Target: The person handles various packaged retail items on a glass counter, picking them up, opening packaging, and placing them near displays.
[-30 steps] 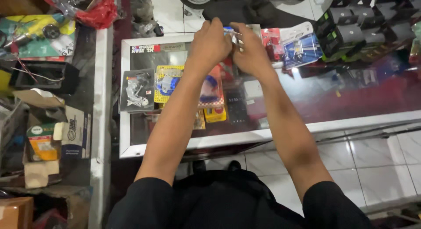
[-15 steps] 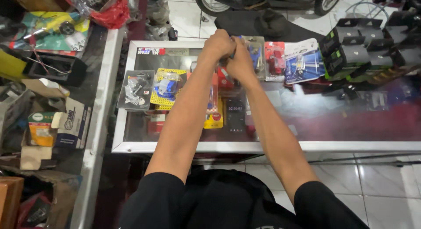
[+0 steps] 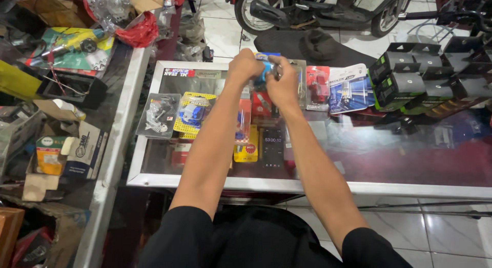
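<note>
We are holding both hands together over the far edge of the glass counter point(image 3: 389, 188), at 12 o'clock in the view. Compared with the frame one second ago, the hands are sitting a little nearer to us and lower in the view; the head camera is also tilting, so a motorcycle point(image 3: 307, 11) on the floor is now showing beyond the counter. The grasp itself is looking unchanged across the frames, which we are reading as steady fine work on one small item rather than a move to a new one. Our left hand point(image 3: 245, 67) is curling closed around the blue part point(image 3: 265, 69), covering most of it. Our right hand point(image 3: 283, 83) is pinching its other end with bent fingers; how tightly, we cannot tell. The blue part is small, bright blue, with a pale metallic bit showing at its 3 o'clock side; its full shape is hidden. Packaged goods are lying at 6 o'clock of the hands, including a yellow pack point(image 3: 190, 114). Black boxes point(image 3: 410, 83) are stacked at 3 o'clock.
</note>
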